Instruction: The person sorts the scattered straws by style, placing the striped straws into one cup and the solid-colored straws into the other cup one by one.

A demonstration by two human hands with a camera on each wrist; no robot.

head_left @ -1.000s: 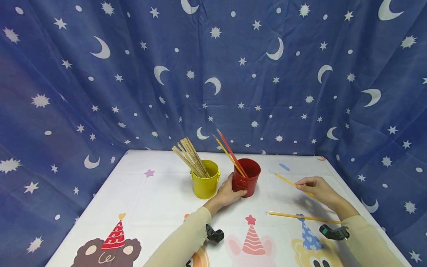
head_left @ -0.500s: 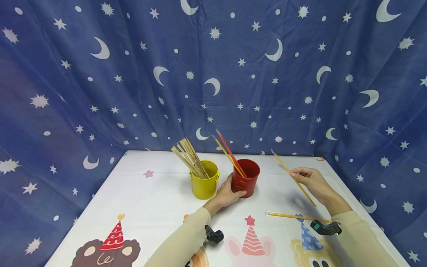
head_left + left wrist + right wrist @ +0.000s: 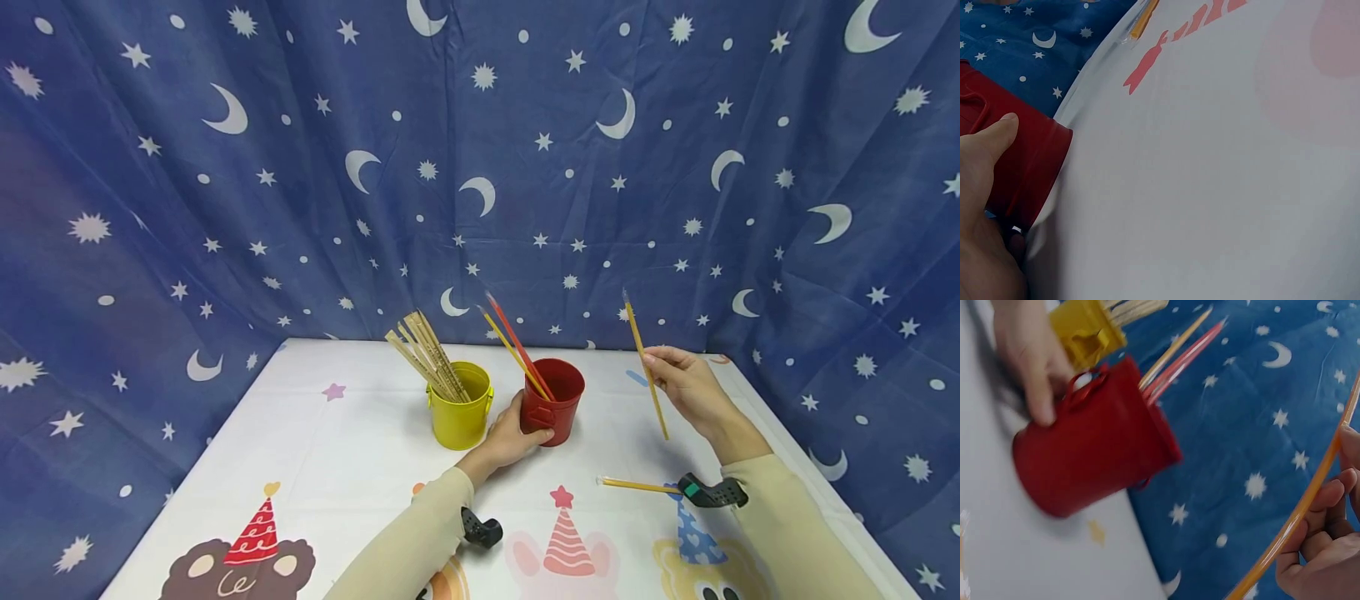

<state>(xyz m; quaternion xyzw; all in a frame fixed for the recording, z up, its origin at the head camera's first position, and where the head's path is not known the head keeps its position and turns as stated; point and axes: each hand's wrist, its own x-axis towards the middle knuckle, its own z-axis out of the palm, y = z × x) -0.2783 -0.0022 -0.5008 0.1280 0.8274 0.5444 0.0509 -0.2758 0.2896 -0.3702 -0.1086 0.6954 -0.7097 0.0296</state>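
My left hand (image 3: pixel 513 437) grips the red bucket (image 3: pixel 558 421) low on its side; its thumb lies across the front in the left wrist view. A red straw (image 3: pixel 513 333) and a yellow straw (image 3: pixel 498 331), both in clear wrapping, lean out of the bucket to the left. Raised over the table to the right, my right hand (image 3: pixel 690 392) pinches another wrapped yellow straw (image 3: pixel 634 325) near its middle. That straw stands steeply, and the right wrist view shows it as a glossy orange-yellow tube (image 3: pixel 1297 515). A further wrapped straw (image 3: pixel 637 485) lies on the table, partly behind the right wrist camera.
A yellow bucket (image 3: pixel 459 425) with several tan slender sticks (image 3: pixel 431 354) stands left of the red one. The white tablecloth (image 3: pixel 360 442) has printed cartoon animals. A blue curtain (image 3: pixel 480 208) with moons and stars hangs behind the table.
My right hand has risen and moved left with its straw, which has tipped from a low slant to nearly upright. The left hand and both buckets stay in place.
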